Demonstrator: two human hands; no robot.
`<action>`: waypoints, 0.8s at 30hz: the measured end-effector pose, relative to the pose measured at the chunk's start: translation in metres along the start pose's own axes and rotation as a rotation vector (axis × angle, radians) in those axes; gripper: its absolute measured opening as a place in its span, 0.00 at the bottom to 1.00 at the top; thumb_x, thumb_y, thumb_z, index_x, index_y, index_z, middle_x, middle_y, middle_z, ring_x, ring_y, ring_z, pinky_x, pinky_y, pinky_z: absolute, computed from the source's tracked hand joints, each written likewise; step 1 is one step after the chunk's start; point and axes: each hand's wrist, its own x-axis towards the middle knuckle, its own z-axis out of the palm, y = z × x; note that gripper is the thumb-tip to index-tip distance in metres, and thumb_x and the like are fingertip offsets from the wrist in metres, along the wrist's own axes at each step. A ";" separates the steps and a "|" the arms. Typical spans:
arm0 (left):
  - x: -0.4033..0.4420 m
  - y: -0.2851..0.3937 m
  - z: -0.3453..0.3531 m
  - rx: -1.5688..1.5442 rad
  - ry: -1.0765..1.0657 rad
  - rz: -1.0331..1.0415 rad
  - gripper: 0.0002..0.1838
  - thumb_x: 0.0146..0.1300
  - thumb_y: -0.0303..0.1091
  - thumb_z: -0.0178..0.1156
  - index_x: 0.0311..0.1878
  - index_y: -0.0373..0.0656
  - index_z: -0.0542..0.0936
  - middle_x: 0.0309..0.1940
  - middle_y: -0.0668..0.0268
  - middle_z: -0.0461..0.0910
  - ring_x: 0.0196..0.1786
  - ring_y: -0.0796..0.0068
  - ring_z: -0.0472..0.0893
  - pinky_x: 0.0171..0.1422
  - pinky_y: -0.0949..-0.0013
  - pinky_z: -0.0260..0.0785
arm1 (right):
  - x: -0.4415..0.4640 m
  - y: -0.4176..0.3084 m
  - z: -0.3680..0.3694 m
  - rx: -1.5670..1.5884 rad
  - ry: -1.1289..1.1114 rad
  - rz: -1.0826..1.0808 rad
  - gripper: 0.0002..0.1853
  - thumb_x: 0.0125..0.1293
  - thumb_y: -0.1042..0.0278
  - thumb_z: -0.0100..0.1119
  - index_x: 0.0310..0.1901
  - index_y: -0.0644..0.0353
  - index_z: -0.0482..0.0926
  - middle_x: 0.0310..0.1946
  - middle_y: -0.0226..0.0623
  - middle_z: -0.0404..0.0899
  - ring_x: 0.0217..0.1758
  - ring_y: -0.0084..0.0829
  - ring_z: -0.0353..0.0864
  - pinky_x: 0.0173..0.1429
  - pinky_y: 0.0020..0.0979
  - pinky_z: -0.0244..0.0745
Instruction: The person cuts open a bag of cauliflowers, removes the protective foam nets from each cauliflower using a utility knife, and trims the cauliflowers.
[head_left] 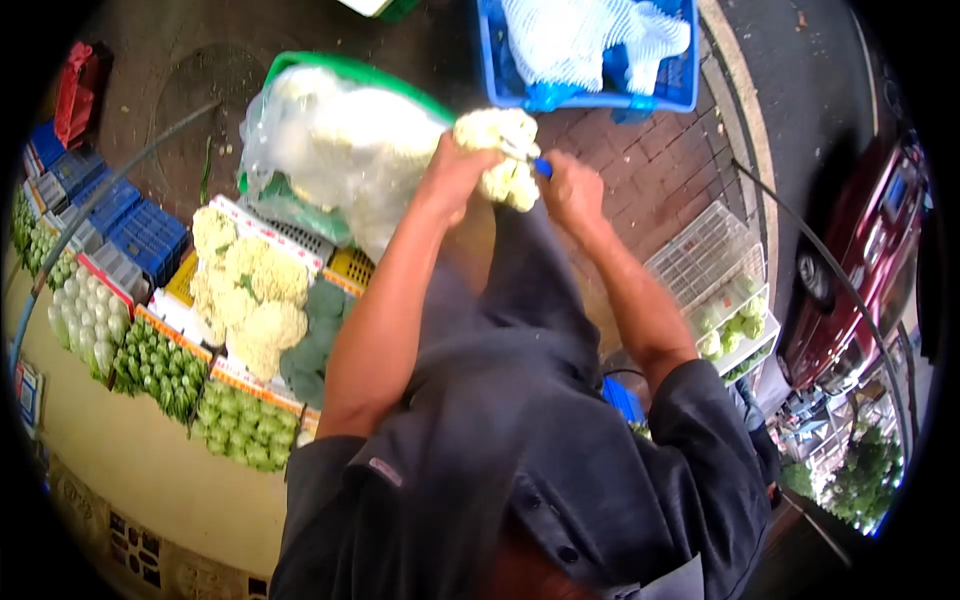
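My left hand [453, 182] is closed around a cauliflower [512, 180], its thumb lying across the pale florets. In my right hand [574, 192] is a knife with a blue handle [543, 167]. Its blade reaches to the cauliflower and is mostly hidden among the florets. Left of my left hand, a green crate [421, 97] holds whitish cauliflowers wrapped in a clear plastic bag [262, 128]. Both hands are held out ahead of my dark trousers, over the brick pavement.
A blue crate [489, 62] with white foam netting [575, 40] stands ahead. To the left are piled cauliflowers [250, 290], broccoli [318, 335], green vegetables [160, 365] and stacked blue crates [148, 240]. White wire baskets [710, 250] stand to the right, near a parked red car [855, 265].
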 end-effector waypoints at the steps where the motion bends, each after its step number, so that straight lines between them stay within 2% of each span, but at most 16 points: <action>1: 0.001 -0.001 -0.001 -0.001 0.017 -0.027 0.20 0.58 0.18 0.61 0.56 0.33 0.81 0.47 0.61 0.87 0.48 0.71 0.87 0.56 0.66 0.79 | 0.002 -0.001 -0.001 -0.011 0.009 -0.001 0.08 0.68 0.60 0.63 0.39 0.54 0.80 0.33 0.44 0.83 0.36 0.52 0.84 0.39 0.53 0.76; 4: 0.000 -0.003 -0.009 -0.082 -0.076 -0.054 0.22 0.60 0.18 0.59 0.59 0.34 0.79 0.50 0.61 0.86 0.51 0.70 0.86 0.56 0.66 0.79 | -0.003 0.003 0.001 -0.009 0.043 -0.002 0.07 0.67 0.61 0.64 0.38 0.54 0.80 0.32 0.43 0.82 0.35 0.52 0.83 0.38 0.53 0.76; 11: -0.016 0.012 0.000 -0.070 -0.056 -0.036 0.21 0.61 0.19 0.58 0.59 0.34 0.79 0.50 0.61 0.86 0.51 0.71 0.86 0.57 0.64 0.80 | -0.009 -0.020 -0.014 0.019 0.021 -0.024 0.07 0.65 0.63 0.64 0.38 0.56 0.80 0.32 0.43 0.82 0.34 0.52 0.83 0.38 0.52 0.76; 14: -0.012 0.003 -0.009 -0.033 -0.094 -0.043 0.30 0.63 0.20 0.59 0.69 0.38 0.66 0.58 0.58 0.80 0.57 0.62 0.84 0.57 0.57 0.84 | -0.007 -0.019 -0.008 0.012 0.041 -0.007 0.07 0.66 0.61 0.62 0.38 0.55 0.80 0.31 0.43 0.82 0.33 0.52 0.83 0.37 0.52 0.76; 16: -0.011 -0.002 -0.014 -0.021 -0.088 -0.039 0.30 0.63 0.20 0.59 0.69 0.39 0.65 0.58 0.58 0.80 0.57 0.62 0.84 0.57 0.56 0.84 | -0.006 -0.019 -0.007 -0.003 0.100 -0.003 0.08 0.67 0.59 0.62 0.37 0.53 0.81 0.30 0.42 0.83 0.30 0.51 0.83 0.35 0.50 0.76; 20: -0.019 -0.005 -0.015 -0.002 -0.021 -0.057 0.30 0.64 0.21 0.60 0.69 0.39 0.65 0.58 0.57 0.80 0.58 0.63 0.84 0.58 0.56 0.84 | -0.010 -0.015 0.001 0.011 0.090 0.018 0.11 0.67 0.55 0.63 0.38 0.54 0.81 0.30 0.44 0.83 0.31 0.51 0.83 0.36 0.52 0.76; 24: -0.019 -0.010 -0.015 -0.072 0.007 -0.042 0.29 0.62 0.20 0.61 0.68 0.33 0.68 0.57 0.57 0.81 0.57 0.66 0.83 0.62 0.62 0.77 | -0.007 -0.017 -0.001 -0.004 0.111 0.030 0.10 0.67 0.57 0.63 0.38 0.54 0.81 0.30 0.44 0.83 0.34 0.53 0.84 0.39 0.54 0.75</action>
